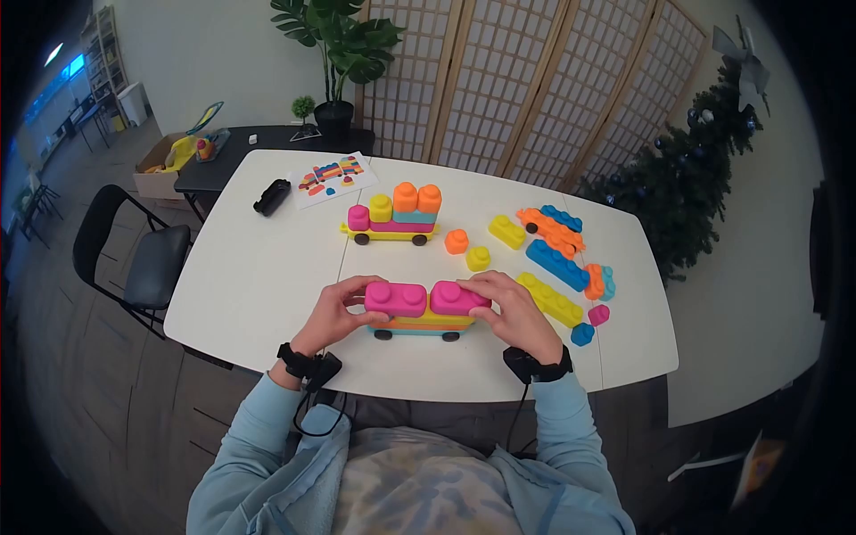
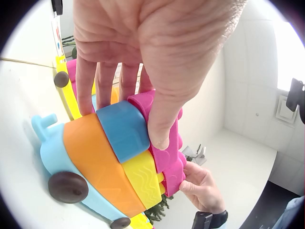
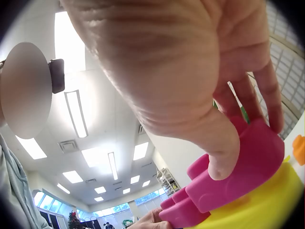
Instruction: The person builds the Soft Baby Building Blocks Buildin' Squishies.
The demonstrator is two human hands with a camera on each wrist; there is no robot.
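Note:
Two pink blocks lie end to end on top of a stacked block vehicle. My left hand (image 1: 332,314) grips the left pink block (image 1: 396,300), thumb on its near side and fingers behind. The right pink block (image 1: 453,298) is pinched by my right hand (image 1: 517,314). In the left wrist view, a blue block (image 2: 124,131) and a yellow block (image 2: 143,179) lie under the pink ones, over an orange layer (image 2: 97,162) and a light blue wheeled base (image 2: 52,150). Yellow shows below the pink block (image 3: 238,176) in the right wrist view.
Behind stands a second block vehicle on a yellow base (image 1: 389,235). Loose blocks, among them a blue one (image 1: 557,265) and a long yellow one (image 1: 549,300), lie at the right. A picture sheet (image 1: 337,180) and a black object (image 1: 272,197) are at the back left.

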